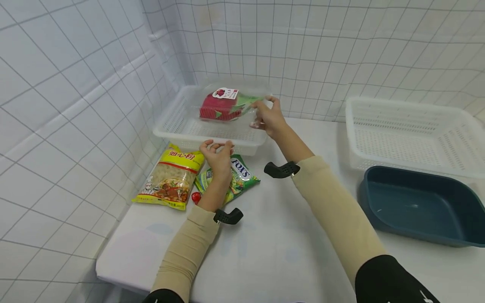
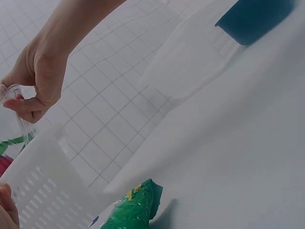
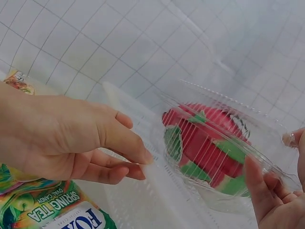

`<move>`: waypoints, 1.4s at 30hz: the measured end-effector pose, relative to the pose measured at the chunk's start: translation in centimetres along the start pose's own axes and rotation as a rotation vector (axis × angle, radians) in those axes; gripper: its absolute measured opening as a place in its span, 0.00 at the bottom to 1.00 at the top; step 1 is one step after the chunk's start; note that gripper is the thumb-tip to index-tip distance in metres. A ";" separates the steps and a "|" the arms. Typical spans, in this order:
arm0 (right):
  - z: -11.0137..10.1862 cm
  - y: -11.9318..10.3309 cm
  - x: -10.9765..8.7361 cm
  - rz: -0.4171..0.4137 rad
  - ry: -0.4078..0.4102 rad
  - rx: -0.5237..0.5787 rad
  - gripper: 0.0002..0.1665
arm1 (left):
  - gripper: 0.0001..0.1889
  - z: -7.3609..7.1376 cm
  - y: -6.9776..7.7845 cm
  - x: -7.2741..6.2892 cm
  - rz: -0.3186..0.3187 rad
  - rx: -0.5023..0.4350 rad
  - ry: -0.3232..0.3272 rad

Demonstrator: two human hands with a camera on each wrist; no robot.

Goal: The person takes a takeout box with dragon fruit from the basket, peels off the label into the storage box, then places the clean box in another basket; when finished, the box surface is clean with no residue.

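My right hand [image 1: 270,117] pinches the edge of a clear plastic clamshell box [image 3: 214,143] with a red-and-green dragon fruit [image 1: 219,105] inside. The box is held over a white perforated basket [image 1: 182,136]. At that basket's front wall, my left hand [image 1: 219,158] grips the rim between thumb and fingers. Below the left hand lies a green FOX'S candy bag [image 1: 242,179], partly hidden by the forearm. A yellow bag of noodles [image 1: 170,176] lies left of it, touching the basket's front. Beside the wrist, a small red round thing [image 1: 195,198] shows.
On the right stand a second white perforated basket [image 1: 401,109] and, before it, a dark blue basin [image 1: 417,202]. White gridded sheeting [image 1: 318,54] hangs behind and to the left of the white table [image 1: 265,252].
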State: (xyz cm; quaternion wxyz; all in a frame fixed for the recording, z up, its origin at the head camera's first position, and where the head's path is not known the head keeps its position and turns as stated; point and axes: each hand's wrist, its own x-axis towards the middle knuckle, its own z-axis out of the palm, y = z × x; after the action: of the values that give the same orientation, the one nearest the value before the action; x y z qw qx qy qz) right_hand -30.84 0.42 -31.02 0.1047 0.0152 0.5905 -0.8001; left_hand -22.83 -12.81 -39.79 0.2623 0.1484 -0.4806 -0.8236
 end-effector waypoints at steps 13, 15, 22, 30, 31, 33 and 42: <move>-2.7 -2.4 -0.8 0.012 0.014 0.009 0.29 | 0.27 0.0 0.0 -0.2 -0.007 0.015 -0.003; -3.1 -2.8 -1.0 0.009 0.014 0.010 0.26 | 0.27 0.0 0.0 -0.2 -0.004 0.011 -0.008; -4.5 -4.2 -1.4 0.018 0.032 0.016 0.25 | 0.26 0.0 -0.1 0.0 0.019 -0.014 -0.012; -6.0 -5.5 -2.1 0.008 0.030 0.016 0.22 | 0.27 -0.1 0.3 -0.1 0.001 0.011 -0.017; -6.2 -5.7 -2.2 0.003 0.028 0.014 0.21 | 0.27 -0.1 0.3 0.0 0.001 0.013 -0.020; -6.7 -6.0 -2.4 -0.010 0.023 0.019 0.17 | 0.26 -0.2 0.3 0.0 -0.001 0.015 -0.026; -9.5 -7.2 -3.8 -0.068 -0.098 0.054 0.06 | 0.26 -0.3 0.2 0.2 -0.001 0.027 -0.037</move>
State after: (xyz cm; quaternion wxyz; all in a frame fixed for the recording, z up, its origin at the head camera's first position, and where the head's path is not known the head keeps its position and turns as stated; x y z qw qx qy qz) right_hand -29.41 12.07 -26.52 0.1058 -0.0412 0.5632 -0.8185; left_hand -22.78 -13.27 -39.75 0.2509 0.1367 -0.4965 -0.8197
